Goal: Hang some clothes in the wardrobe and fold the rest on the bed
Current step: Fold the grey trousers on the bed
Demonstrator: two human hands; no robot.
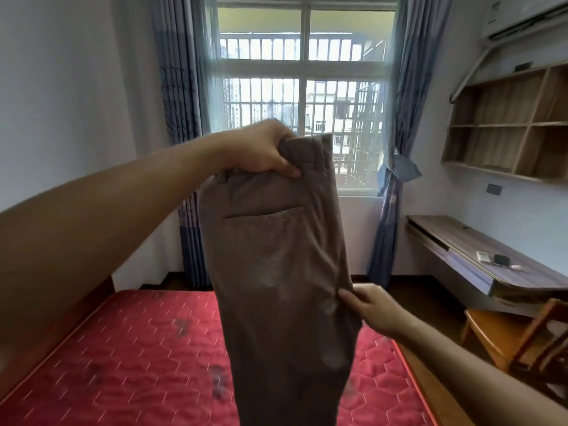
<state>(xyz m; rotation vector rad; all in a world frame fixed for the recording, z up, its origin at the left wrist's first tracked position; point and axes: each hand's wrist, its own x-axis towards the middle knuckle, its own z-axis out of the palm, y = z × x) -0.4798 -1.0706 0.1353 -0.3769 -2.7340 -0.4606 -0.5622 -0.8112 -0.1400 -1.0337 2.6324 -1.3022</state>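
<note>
Over the bed [123, 348], close in front of you, your left hand [261, 149] holds the brown trousers [276, 256] up by the waistband. Its fingers are curled over the top edge and the thumb is pressed against the front of the cloth. The trousers hang straight down above the bed, doubled lengthwise, with a slit pocket facing you. Their lower end runs out of the bottom of the view, so you cannot tell whether it touches the bed.

Lower down, on the side of the trousers away from your left hand, your right hand [368, 309] pinches the edge of the cloth. The thumb lies on the front and the other fingers are curled behind it.

Under the trousers, the bed shows a red quilted mattress with a few dark marks, set in a wooden frame.

Right of the bed, a wooden chair [522, 339] stands near the frame. Beyond it, a long wooden desk [491, 256] runs along the wall, carrying a few objects too small to tell apart. Above the desk, open wooden shelves [507, 124] hang on the wall, with an air conditioner [522, 23] higher up.

Past the far end of the bed, a barred window [304, 103] fills the wall. Blue curtains [181, 118] are drawn back at both sides of it.
</note>
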